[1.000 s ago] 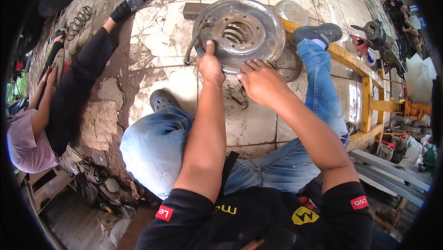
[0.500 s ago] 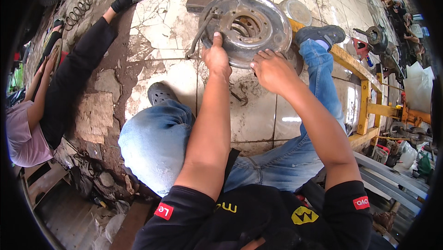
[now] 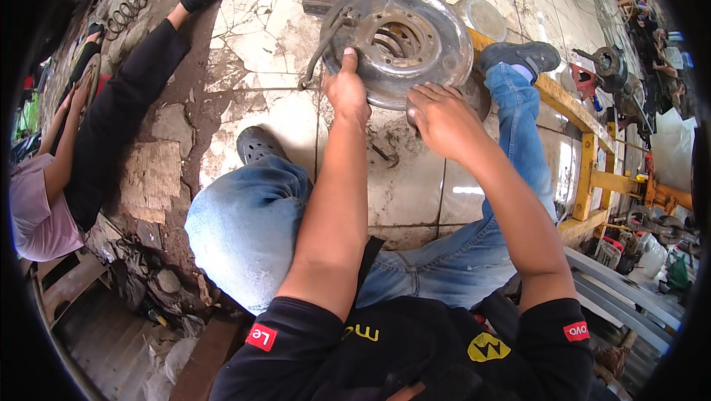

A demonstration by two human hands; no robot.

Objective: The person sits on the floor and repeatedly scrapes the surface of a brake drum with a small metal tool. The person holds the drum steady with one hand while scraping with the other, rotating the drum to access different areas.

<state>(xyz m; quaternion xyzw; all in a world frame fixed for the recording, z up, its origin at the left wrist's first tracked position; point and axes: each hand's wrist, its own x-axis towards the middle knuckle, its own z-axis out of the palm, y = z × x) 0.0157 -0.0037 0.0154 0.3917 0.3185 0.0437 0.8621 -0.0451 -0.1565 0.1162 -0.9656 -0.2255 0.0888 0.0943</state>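
the left hand does best to keep the round metal plate steady: it grips the near-left edge, thumb on top. the right hand is half-curled at the near-right rim; whether it clasps anything is unclear. the plate is over the tiled floor, just beside a dark block.

The brake backing plate is a broad, dished metal disc, grey and shiny in patches, stained brown elsewhere. Small holes ring its wide central opening, through which curved bands show. It sits face up above the tiled floor, a dark hose-like piece bending nearward past its left rim.
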